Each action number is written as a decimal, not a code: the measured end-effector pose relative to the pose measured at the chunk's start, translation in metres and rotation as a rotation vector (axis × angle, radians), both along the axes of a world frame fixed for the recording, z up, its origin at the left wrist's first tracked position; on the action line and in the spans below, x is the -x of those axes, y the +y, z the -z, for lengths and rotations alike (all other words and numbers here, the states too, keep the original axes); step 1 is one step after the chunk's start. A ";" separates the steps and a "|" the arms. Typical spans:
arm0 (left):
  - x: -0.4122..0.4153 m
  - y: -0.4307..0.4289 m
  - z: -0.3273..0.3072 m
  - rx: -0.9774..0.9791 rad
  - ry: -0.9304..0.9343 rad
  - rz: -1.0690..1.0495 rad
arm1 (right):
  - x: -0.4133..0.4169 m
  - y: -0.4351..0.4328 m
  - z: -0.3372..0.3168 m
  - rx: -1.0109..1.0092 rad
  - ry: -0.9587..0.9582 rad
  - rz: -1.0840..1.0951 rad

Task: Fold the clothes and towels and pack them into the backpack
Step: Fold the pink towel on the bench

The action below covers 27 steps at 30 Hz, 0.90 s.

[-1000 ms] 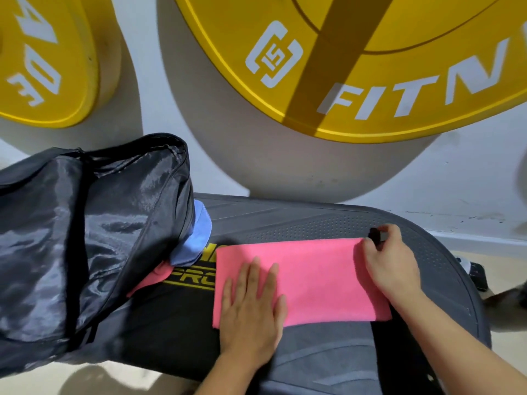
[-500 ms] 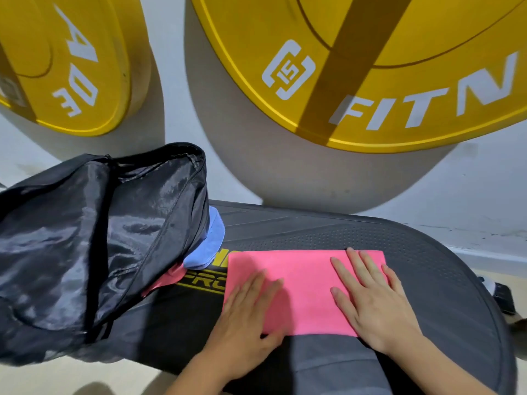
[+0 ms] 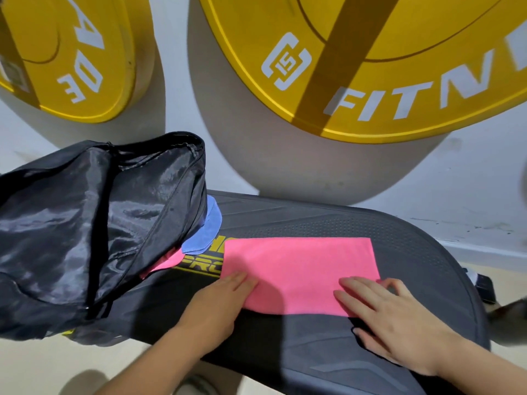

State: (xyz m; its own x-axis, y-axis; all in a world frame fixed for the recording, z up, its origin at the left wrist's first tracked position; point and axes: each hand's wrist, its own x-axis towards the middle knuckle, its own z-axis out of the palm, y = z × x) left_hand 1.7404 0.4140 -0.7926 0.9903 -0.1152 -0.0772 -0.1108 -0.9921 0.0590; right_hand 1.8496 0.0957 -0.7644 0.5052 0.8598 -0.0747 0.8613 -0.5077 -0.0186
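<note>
A folded pink towel (image 3: 299,266) lies flat on the dark bench pad (image 3: 328,220). My left hand (image 3: 219,300) rests flat at the towel's near left corner, fingertips on the cloth. My right hand (image 3: 399,323) lies flat with straight fingers on the towel's near right corner. A black backpack (image 3: 85,229) sits open on the bench's left end. A folded blue cloth (image 3: 205,235) and a pink cloth (image 3: 165,260) stick out of its mouth.
Two large yellow weight plates (image 3: 370,67) lean against the white wall behind the bench. A small dark object (image 3: 482,283) lies on the floor at the right, beyond the bench edge. Beige floor (image 3: 57,366) shows at the near left.
Both hands slid toward me along the towel, from its middle to its near edge. A second ago my right hand pinched the towel's far right corner; now it lies flat.
</note>
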 end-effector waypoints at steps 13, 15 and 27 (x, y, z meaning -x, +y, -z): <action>-0.028 -0.008 -0.044 0.249 0.100 -0.349 | 0.001 0.001 0.014 -0.153 0.076 0.182; -0.030 -0.008 -0.048 0.200 0.197 -0.330 | 0.003 0.000 0.014 -0.199 0.067 0.229; 0.035 -0.048 -0.095 1.535 0.382 -0.445 | -0.086 0.011 -0.139 -0.489 0.265 0.548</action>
